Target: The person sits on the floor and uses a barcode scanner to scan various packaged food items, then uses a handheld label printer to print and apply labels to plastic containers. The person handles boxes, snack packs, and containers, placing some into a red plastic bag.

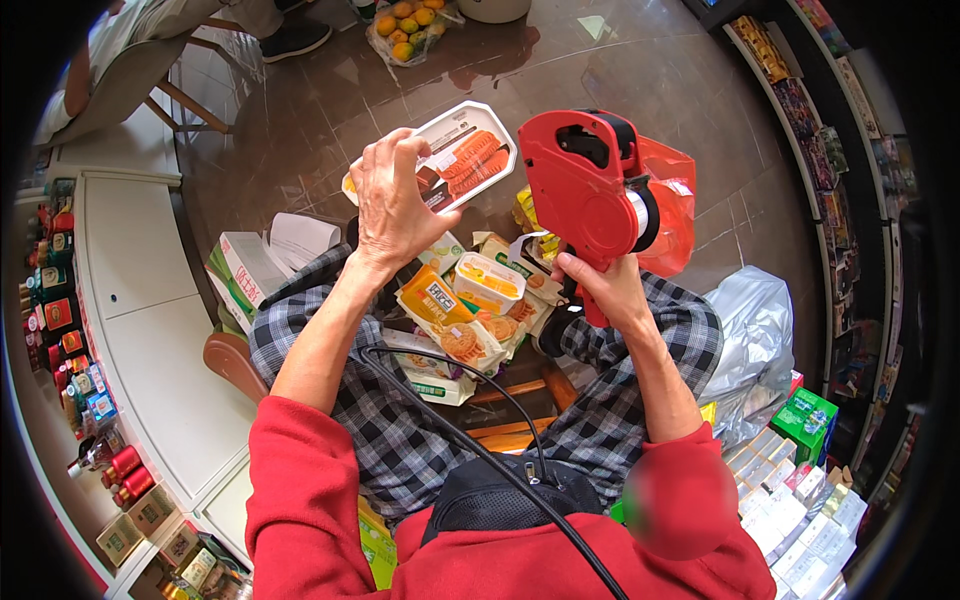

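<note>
My left hand [397,202] grips a white-edged food package [469,161] printed with orange-brown sticks, held tilted above the floor. A small label shows on its face. My right hand [600,289] is closed on the handle of a red handheld price labeler [581,184], raised beside the package. A strip of label paper [525,244] curls from the labeler. Below, between my knees, lie several biscuit packets [454,322] and a white tray pack with yellow print [489,283].
A red plastic bag [667,217] is behind the labeler. A grey plastic bag [750,337] and stacked small boxes [802,525] stand at right, near shelves. White cabinets [142,300] line the left. Bagged orange fruit [405,30] lies ahead; a seated person's shoe [296,41] shows top left.
</note>
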Available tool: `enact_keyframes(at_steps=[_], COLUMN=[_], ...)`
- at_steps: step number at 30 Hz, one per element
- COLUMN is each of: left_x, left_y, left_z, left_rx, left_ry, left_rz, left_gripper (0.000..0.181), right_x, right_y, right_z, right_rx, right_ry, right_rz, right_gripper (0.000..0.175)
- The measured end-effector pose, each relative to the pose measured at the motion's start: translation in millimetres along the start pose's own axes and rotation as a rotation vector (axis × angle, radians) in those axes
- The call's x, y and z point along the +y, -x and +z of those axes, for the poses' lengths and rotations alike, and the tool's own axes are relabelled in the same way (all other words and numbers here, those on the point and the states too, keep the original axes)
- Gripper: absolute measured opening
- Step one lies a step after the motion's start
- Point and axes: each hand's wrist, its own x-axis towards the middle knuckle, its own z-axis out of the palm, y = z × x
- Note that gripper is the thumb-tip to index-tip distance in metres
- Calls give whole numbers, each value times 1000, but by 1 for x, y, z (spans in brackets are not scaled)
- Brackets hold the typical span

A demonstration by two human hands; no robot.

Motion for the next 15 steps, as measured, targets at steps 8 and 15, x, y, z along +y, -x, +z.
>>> enact_keyframes(at_steps=[8,15], left_x=[-56,-85], left_y=[29,69], left_z=[62,191], left_rx=[-515,-450], left_ry=[161,1], left_rz=[-589,-903], left_gripper=[58,78], right_x=[2,-2], right_y=[-3,1], right_z=[-13,-21], right_rx=[110,155], right_ry=[10,88], right_rz=[-5,64], right_gripper=[27,19])
